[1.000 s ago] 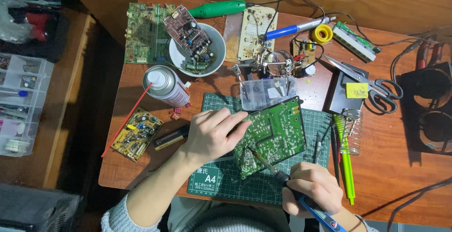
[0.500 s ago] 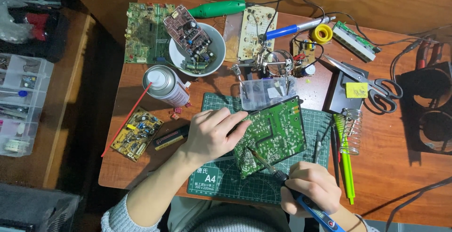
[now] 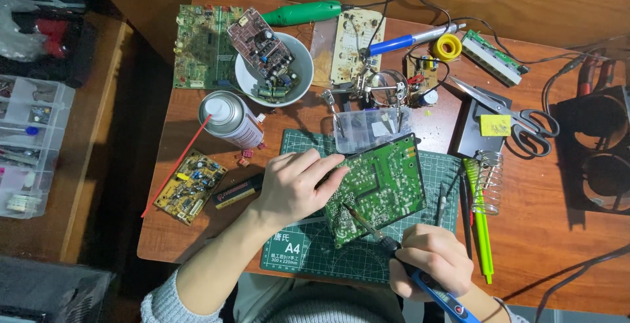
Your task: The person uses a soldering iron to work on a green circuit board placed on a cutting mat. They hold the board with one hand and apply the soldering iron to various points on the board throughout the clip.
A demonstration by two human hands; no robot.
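Here a brown wooden bench (image 3: 525, 231) fills most of the frame, with dark floor and a clear plastic drawer organiser (image 3: 29, 146) at the left edge. A green cutting mat (image 3: 308, 257) lies at lower centre, and on it rests a green circuit board (image 3: 377, 188), tilted, solder side up. The left hand (image 3: 295, 185) lies on the board's left edge, fingers curled over it and pressing it down. The right hand (image 3: 430, 261), at the lower right of the mat, is closed around a blue-handled soldering iron (image 3: 420, 277) whose tip touches the board's lower left part.

Above the mat sits a small clear plastic box (image 3: 371, 129); what is in it cannot be told. In the upper left a white bowl (image 3: 295, 80) holds a brownish circuit board (image 3: 259, 41) and small parts, beside another green board (image 3: 200, 47). A spray can (image 3: 230, 118) with a red straw lies left of the mat, near a yellow board (image 3: 189, 186). Right of the mat stand a coiled iron stand (image 3: 489, 182) and a green pen-like tool (image 3: 480, 224); scissors (image 3: 518, 116) lie further up, a yellow solder reel (image 3: 448, 46) near the top.
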